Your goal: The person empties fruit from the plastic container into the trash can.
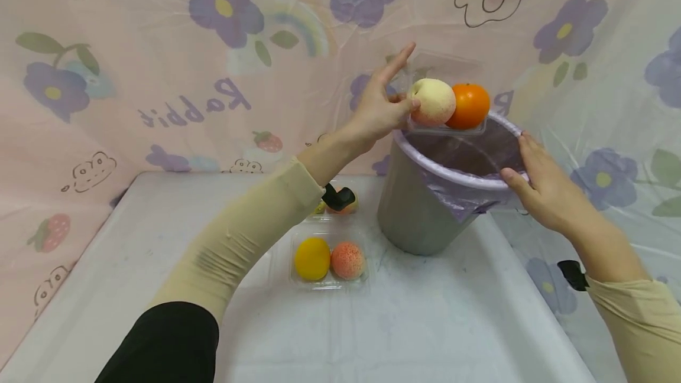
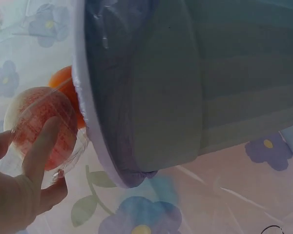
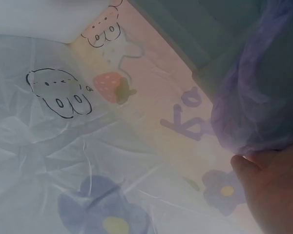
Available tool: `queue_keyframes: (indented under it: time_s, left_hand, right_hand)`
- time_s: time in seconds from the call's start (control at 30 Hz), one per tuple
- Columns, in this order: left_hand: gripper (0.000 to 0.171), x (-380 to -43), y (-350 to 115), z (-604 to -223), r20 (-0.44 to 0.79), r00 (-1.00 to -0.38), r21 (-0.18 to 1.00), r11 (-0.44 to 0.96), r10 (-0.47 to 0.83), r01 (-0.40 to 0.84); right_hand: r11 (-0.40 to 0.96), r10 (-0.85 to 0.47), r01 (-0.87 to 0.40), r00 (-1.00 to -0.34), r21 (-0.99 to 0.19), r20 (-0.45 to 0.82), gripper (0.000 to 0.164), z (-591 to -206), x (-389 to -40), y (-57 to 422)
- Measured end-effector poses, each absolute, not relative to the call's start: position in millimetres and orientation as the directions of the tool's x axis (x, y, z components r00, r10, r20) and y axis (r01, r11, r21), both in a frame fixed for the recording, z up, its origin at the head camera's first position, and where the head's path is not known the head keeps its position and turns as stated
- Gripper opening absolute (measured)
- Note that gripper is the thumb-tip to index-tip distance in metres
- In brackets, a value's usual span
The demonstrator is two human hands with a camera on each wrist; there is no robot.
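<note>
My left hand (image 1: 384,105) pinches the near side of a clear plastic clamshell box (image 1: 447,130), its index finger pointing up in the head view. Inside the box sit a pale pink-and-yellow peach (image 1: 435,102) and an orange (image 1: 470,106). The box is held above the mouth of a grey trash bin (image 1: 412,205) that tilts to the right. A purple bag (image 1: 460,197) lines the bin and folds over its rim. On the right side, my right hand (image 1: 550,188) grips that rim, thumb outside. The left wrist view shows the peach (image 2: 44,126) close to the fingers.
Another clear box (image 1: 330,286) on the white-covered table (image 1: 425,324) holds a yellow fruit (image 1: 312,259) and a reddish peach (image 1: 348,260). Behind it, a further box (image 1: 351,214) of fruit is partly hidden by my left forearm. Printed sheets (image 1: 175,75) hang around the table.
</note>
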State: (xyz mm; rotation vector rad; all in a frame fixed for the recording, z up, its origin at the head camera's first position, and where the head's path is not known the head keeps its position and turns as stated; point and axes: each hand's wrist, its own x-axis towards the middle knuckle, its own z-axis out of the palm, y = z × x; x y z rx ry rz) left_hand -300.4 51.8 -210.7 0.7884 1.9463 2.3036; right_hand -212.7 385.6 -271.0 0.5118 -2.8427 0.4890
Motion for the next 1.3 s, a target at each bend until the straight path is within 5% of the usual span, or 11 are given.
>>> queue_keyframes:
  time_s: [0.2,1.3]
  left_hand:
    - [0.088,-301,56,-216,0.468,-0.831,0.881,-0.087,0.301,0.464]
    - [0.077,-299,72,-220,0.606,-0.685,0.696,0.148,0.404,0.702]
  right_hand:
    - [0.884,-0.297,-0.368,-0.919,-0.289,0.262,0.077,-272,-212,385]
    - [0.89,-0.281,-0.351,-0.925,-0.292,0.256,0.077,-272,-214,386]
